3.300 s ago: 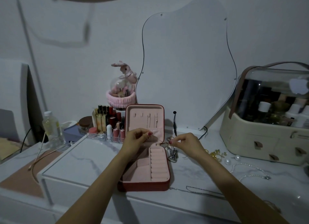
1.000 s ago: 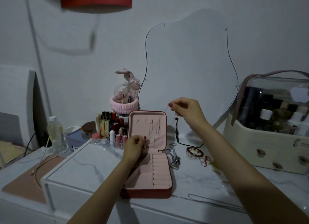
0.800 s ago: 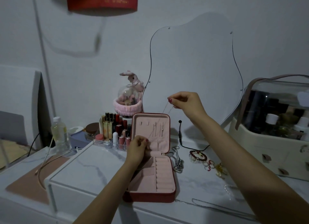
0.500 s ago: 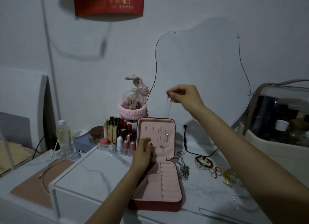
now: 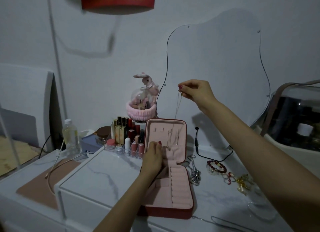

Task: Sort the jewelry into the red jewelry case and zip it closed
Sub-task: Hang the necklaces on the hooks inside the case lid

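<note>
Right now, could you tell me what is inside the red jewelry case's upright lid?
Inside the red jewelry case lid, thin chains hang on the pink lining. The necklace pinched by the right hand drapes down into it. The left hand covers the pocket's left part.

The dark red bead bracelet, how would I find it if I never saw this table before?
Start at the open red jewelry case in the middle of the white table. Look right, past the silver chain lying beside the case, to the bracelet just below the black cable. It is a loop of round dark red beads, bigger than the small red and white rings next to it.
</note>
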